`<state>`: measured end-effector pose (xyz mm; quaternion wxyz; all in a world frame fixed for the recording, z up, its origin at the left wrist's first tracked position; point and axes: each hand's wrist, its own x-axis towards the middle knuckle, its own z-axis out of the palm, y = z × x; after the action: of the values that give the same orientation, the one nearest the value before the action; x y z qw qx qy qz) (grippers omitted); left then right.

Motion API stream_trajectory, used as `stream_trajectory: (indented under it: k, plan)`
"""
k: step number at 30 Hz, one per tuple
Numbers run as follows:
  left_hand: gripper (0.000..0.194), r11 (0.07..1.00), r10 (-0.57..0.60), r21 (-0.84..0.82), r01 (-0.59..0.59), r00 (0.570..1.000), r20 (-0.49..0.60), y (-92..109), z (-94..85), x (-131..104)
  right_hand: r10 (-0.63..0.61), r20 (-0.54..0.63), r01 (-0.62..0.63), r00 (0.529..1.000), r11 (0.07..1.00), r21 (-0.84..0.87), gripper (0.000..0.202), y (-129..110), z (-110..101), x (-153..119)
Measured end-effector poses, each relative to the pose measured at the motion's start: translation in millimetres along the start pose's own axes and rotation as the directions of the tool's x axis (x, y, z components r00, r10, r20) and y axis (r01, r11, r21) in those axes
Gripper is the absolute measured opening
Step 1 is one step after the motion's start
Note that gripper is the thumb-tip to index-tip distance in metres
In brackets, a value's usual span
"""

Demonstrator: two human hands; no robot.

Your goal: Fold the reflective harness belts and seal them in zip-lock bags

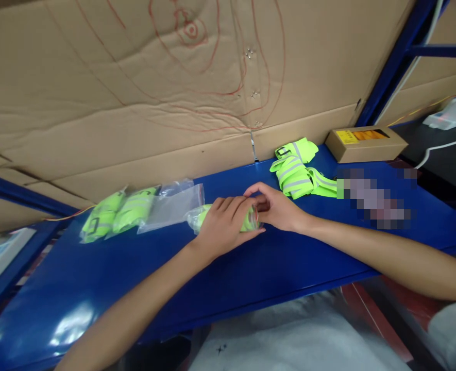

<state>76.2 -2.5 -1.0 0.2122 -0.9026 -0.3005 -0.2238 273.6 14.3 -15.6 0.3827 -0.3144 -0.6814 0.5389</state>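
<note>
A clear plastic bag [194, 218] with a folded neon-yellow reflective strap inside lies on the blue table in front of me. My left hand [224, 225] is laid over this bag, its fingers curved round the top and the thumb along the near side. At the bag's right end, where a red edge shows, my right hand [277, 207] has its fingers bent and closed on the plastic. Its fingertips are partly hidden. To the left are flat clear bags [173, 207] and two packed bags of reflective straps [134, 210].
Loose neon reflective straps [295, 172], one with a black buckle, lie at the back right. Beside them stands a cardboard box [365, 146] with an orange-and-yellow window. A cardboard wall [135, 118] bounds the blue table [274, 273] behind. A blurred patch covers something at right.
</note>
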Motion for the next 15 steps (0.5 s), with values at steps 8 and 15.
stream_trajectory:
  k: [8,15]
  plan:
    - [0.038,0.996,0.085,0.003,-0.086,0.995,0.05,12,1.0,3,-0.215,0.006,0.172,0.977,0.764,-0.622,0.047,9,-6,1]
    - [0.081,0.99,-0.005,-0.144,0.006,1.0,0.008,4,-16.4,6,-0.163,0.025,0.148,0.986,0.805,-0.575,0.014,4,-10,2]
